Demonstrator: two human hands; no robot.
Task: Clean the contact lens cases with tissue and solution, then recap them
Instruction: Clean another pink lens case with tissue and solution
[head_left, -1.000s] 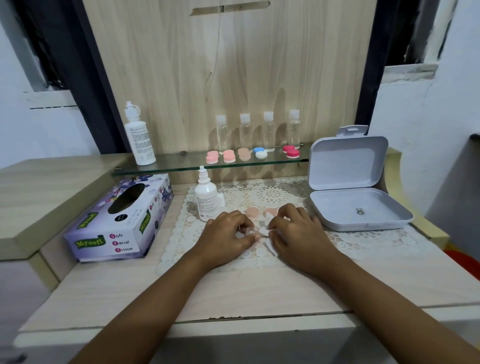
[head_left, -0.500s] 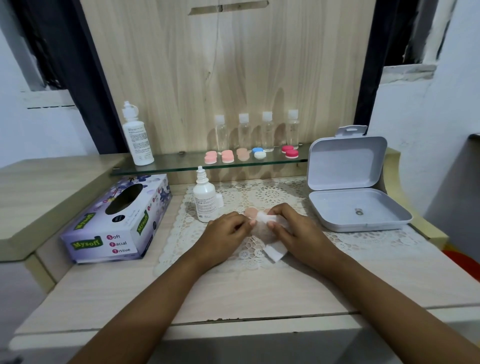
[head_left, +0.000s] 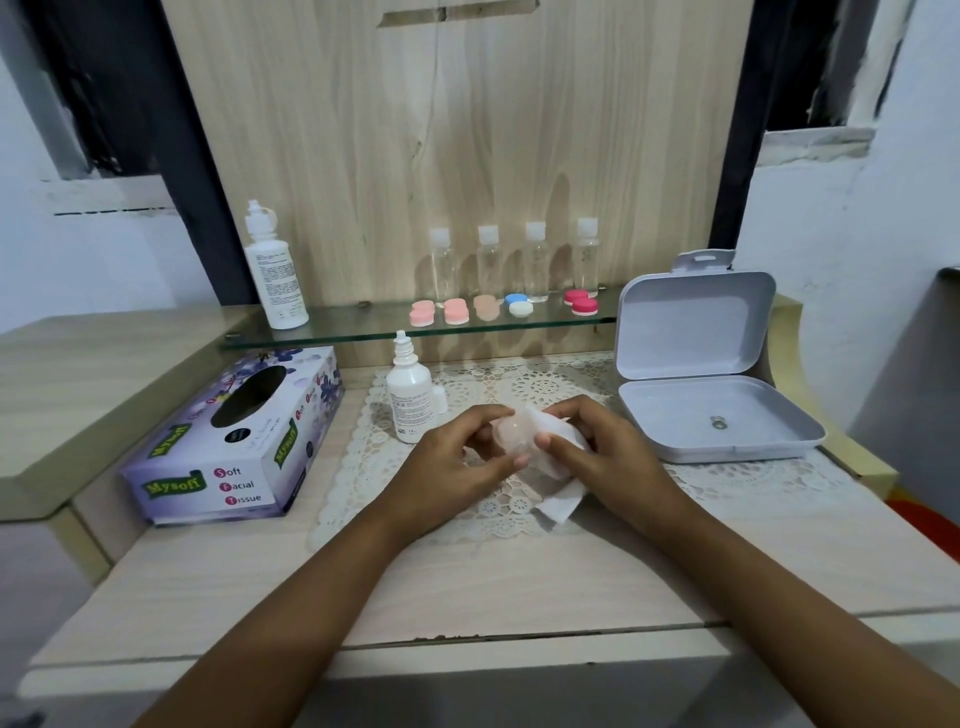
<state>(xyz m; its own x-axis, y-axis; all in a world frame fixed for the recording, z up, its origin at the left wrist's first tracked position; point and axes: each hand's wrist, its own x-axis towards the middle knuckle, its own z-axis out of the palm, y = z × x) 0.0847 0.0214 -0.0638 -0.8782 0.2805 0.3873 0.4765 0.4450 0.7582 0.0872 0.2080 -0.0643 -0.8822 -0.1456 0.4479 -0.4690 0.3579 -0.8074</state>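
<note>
Over the lace mat (head_left: 545, 387) on the counter (head_left: 519, 582), two hands held a tissue (head_left: 560, 503) against a lens case (head_left: 511, 440).

The left hand (head_left: 457, 460) had its grip closed on the pale, see-through lens case, pinched between thumb and fingers. The right hand (head_left: 613, 452) had its grip closed on the white tissue, bunched against the case's right side with the thumb pressing it there; a loose corner hung down to the mat. Just left of the hands a small white solution bottle (head_left: 409, 400) stood upright, with a purple tissue box (head_left: 234, 441) farther left. An open grey box (head_left: 717, 421) lay to the right. Behind, a glass shelf (head_left: 353, 326) carried five capped cases (head_left: 454, 312) in pink, peach, blue-and-white and red, four clear bottles (head_left: 488, 265) and a tall white bottle (head_left: 278, 280).
</note>
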